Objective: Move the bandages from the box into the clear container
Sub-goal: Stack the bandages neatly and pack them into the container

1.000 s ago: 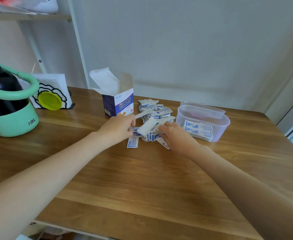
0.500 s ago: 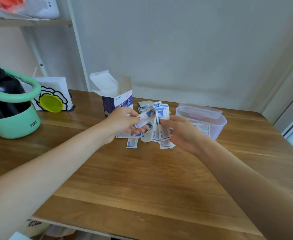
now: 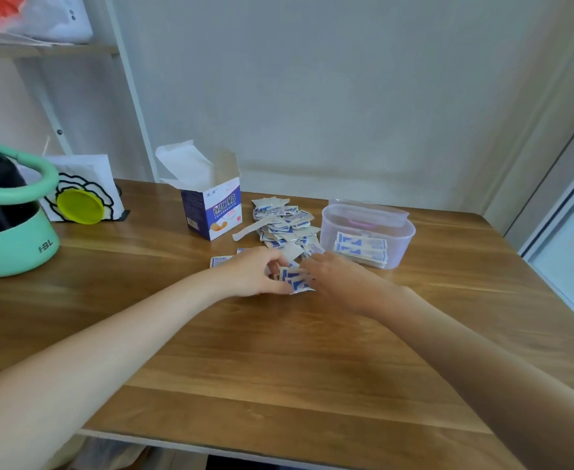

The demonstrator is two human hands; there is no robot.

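Note:
A small purple-and-white bandage box [image 3: 213, 212] stands open on the wooden table [image 3: 278, 351]. To its right lies a loose pile of white-and-blue wrapped bandages [image 3: 283, 225]. The clear container [image 3: 368, 232] sits right of the pile, lidless, with a few bandages stacked inside. My left hand [image 3: 255, 271] and my right hand [image 3: 336, 279] meet in front of the pile, low on the table. Between them they hold a small bunch of bandages [image 3: 294, 279], fingers curled round it from both sides.
A mint-green and black appliance [image 3: 11, 218] stands at the table's left edge. Behind it leans a white card with a yellow disc [image 3: 80, 205]. A shelf frame [image 3: 122, 89] rises at the back left. One stray bandage [image 3: 219, 261] lies left of my left hand.
Half a second ago both hands held a fan of bandages lifted above the table. Now they have come down to the tabletop, squeezing the bunch together in front of the pile.

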